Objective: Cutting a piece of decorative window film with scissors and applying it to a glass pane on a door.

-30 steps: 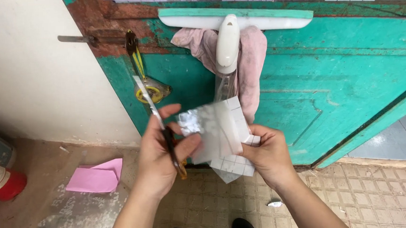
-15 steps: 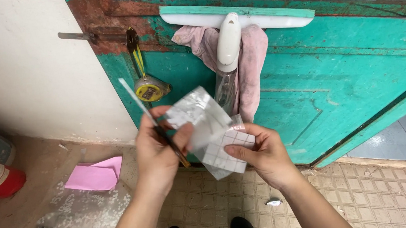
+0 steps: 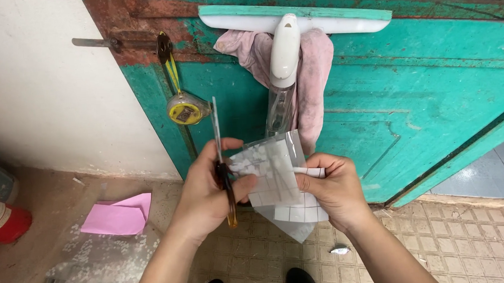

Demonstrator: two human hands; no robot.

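The left hand (image 3: 208, 191) is closed around a thin blade-like tool (image 3: 221, 161), brown handle down toward six o'clock, metal tip pointing straight up to twelve; its thumb also presses onto the left edge of a sheet of clear film with a white grid backing (image 3: 278, 180). The right hand (image 3: 331, 192) pinches the same sheet from three o'clock, fingers curled over its edge, so the sheet hangs between both hands at chest height, in front of the teal door (image 3: 435, 89).

From where I stand, the worry is that blade. It shares a hand with the film, and the thumb lies right beside the steel; a slip while tugging the layers apart could nick the thumb or slice the sheet. The film looks limp and shiny, so it may fold onto itself or tear at the corner if the two hands pull unevenly.

Further out, at twelve o'clock, a white squeegee (image 3: 284, 46) hangs on the door over a pinkish cloth (image 3: 311, 68), and a yellow tape measure (image 3: 186, 110) dangles at eleven. At eight o'clock a pink paper (image 3: 119, 216) lies on the floor near white scraps (image 3: 97, 273), with a red can (image 3: 0, 221) at nine. A dropped sheet would land in that litter.
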